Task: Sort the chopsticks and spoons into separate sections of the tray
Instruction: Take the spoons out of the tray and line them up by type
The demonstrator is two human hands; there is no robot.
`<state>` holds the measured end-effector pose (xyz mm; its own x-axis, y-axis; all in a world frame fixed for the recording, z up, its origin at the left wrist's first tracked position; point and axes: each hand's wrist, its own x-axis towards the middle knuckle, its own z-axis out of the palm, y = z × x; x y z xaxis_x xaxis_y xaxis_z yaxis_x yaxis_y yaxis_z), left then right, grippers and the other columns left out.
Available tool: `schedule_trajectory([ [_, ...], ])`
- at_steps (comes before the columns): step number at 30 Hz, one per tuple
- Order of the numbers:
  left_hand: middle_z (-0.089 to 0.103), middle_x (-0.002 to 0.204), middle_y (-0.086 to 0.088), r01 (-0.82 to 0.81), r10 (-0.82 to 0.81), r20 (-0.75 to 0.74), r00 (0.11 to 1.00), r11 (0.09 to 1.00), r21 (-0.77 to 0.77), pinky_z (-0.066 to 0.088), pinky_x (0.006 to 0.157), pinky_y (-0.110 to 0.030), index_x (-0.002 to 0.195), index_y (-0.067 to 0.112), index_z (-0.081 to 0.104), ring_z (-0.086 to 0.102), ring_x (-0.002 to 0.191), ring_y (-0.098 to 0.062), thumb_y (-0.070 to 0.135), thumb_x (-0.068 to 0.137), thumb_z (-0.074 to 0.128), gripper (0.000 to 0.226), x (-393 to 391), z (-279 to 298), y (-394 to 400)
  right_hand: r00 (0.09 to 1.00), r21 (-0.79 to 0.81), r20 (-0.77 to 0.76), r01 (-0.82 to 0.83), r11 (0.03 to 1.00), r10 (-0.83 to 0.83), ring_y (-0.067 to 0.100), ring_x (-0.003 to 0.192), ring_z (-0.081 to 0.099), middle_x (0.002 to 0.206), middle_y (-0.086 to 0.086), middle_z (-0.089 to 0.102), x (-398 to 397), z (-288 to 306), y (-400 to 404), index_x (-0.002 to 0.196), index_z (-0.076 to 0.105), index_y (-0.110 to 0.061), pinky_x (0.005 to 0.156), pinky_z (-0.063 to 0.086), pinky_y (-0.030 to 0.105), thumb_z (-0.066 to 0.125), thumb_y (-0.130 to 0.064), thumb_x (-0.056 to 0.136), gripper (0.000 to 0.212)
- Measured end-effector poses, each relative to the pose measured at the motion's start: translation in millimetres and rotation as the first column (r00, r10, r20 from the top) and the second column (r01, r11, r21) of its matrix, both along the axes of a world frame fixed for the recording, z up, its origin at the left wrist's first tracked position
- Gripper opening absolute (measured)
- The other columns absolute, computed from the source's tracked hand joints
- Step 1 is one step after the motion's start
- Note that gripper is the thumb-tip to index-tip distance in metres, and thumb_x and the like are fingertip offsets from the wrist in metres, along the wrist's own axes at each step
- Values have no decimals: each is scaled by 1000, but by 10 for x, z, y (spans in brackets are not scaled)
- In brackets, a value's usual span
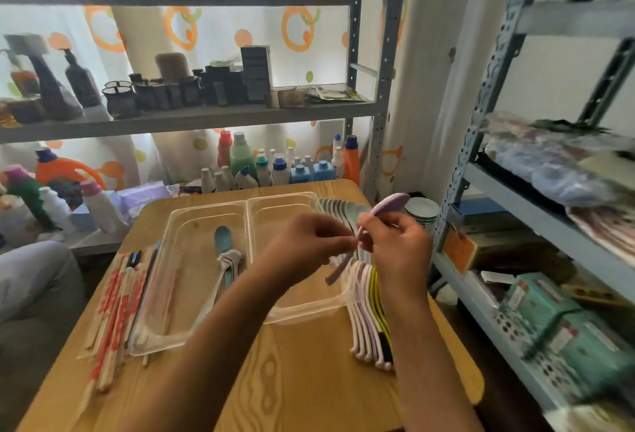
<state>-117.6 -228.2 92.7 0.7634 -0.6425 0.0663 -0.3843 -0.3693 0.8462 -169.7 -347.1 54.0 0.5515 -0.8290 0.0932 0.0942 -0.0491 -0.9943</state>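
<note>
A clear two-section tray (245, 211) lies on the wooden table. Its left section holds a blue spoon (223, 242) and a white one. A purple spoon (388, 206) hangs above the right section, gripped by my right hand (395, 246) and pinched at mid-handle by my left hand (309, 242). A row of several spoons (369, 311) lies on the table right of the tray. Several paper-wrapped chopsticks (117, 308) lie left of the tray.
The wooden table (295, 380) has free surface at the front. Metal shelves with bottles and jars stand behind it, and a second shelf unit (515, 191) is close on the right. A stack of bowls (422, 211) sits past the table's right corner. A person's knee (34, 280) is at the left.
</note>
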Motion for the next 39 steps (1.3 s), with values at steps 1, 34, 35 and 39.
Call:
schedule_trajectory([
  [1, 70, 78, 8, 13, -13, -3, 1000, 1000, -12, 53, 63, -16, 85, 29, 70, 65, 71, -3, 29, 88, 67, 4, -11, 23, -47, 1000, 0, -15, 9, 1000, -9, 10, 80, 70, 87, -5, 73, -66, -22, -98, 102, 70, -17, 71, 59, 29, 73, -23, 88, 16],
  [34, 72, 84, 1, -169, 159, -80, 984, 976, -136, 55, 67, -25, 85, 25, 71, 66, 74, -11, 18, 93, 60, 15, 344, -84, -35, 682, -155, -707, -409, 899, 189, 16, 76, 68, 76, 0, 72, -497, -857, -657, 80, 77, -17, 71, 59, 36, 57, -23, 92, 23],
  [35, 72, 84, 1, -170, 160, -80, 984, 976, -137, 55, 67, -25, 85, 25, 71, 67, 74, -11, 18, 93, 60, 15, 349, -89, -27, 688, -146, -699, -402, 904, 192, 16, 75, 68, 75, 1, 72, -506, -858, -671, 79, 77, -16, 67, 58, 33, 58, -22, 92, 24],
  [39, 72, 83, 2, -178, 169, -77, 983, 975, -135, 55, 65, -23, 86, 24, 72, 67, 73, -9, 19, 93, 61, 14, 366, -116, -10, 701, -149, -697, -350, 925, 153, 17, 59, 52, 68, 16, 64, -513, -888, -748, 70, 68, -1, 53, 40, 25, 58, -20, 91, 31],
])
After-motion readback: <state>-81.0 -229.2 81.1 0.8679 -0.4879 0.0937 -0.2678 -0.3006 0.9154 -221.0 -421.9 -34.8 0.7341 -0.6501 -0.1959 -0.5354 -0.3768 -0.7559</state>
